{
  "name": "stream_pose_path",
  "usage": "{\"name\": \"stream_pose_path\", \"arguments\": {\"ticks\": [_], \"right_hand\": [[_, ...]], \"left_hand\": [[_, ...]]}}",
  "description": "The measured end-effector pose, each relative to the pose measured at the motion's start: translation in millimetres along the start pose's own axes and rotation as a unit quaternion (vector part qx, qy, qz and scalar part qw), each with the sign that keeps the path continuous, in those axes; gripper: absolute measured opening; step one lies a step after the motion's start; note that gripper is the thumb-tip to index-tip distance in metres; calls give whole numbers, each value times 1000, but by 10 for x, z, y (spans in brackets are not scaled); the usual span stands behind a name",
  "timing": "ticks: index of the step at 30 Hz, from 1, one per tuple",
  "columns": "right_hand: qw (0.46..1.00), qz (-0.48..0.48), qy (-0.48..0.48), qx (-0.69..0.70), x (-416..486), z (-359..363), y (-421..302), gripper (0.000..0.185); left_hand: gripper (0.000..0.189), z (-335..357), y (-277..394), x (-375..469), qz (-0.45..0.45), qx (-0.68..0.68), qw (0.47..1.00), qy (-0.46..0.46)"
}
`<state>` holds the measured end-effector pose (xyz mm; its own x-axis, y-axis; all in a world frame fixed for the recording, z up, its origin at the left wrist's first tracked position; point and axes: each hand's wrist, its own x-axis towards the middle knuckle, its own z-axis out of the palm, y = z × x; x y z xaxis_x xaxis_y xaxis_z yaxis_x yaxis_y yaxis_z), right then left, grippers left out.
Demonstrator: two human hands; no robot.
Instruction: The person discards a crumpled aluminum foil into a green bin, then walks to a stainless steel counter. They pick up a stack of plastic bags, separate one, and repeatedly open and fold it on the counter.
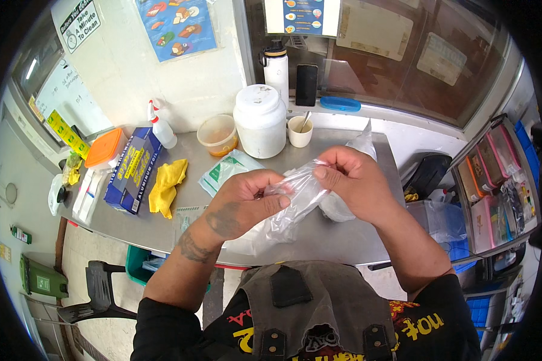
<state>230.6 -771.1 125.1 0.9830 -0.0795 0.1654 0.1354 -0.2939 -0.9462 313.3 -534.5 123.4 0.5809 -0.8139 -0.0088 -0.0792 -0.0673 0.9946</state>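
Both hands hold a clear plastic bag above the steel table. My left hand pinches its left side between thumb and fingers. At its upper right, my right hand grips the plastic the same way. A filled, whitish plastic bag lies on the table behind and below my right hand, partly hidden; its twisted top points up at the back. A green and white plastic packet lies just beyond my left hand. Another clear printed packet shows beside my left wrist.
At the back stand a white lidded tub, a cup with a spoon, a plastic bowl and a spray bottle. Leftward are a yellow cloth, an aluminium foil box and an orange-lidded container. A shelf with bins stands right.
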Motion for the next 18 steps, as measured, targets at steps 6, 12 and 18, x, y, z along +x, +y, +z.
{"name": "stream_pose_path", "arguments": {"ticks": [6,12,18], "right_hand": [[999,27,39,7,-132,-125,-43,18],[991,43,-6,-124,-265,-164,-145,24],[946,-226,37,-230,-300,-105,-329,51]], "left_hand": [[14,-124,11,25,211,54,976,11],[11,-147,150,-112,86,-95,991,44],[15,-28,172,-50,84,-37,995,45]]}}
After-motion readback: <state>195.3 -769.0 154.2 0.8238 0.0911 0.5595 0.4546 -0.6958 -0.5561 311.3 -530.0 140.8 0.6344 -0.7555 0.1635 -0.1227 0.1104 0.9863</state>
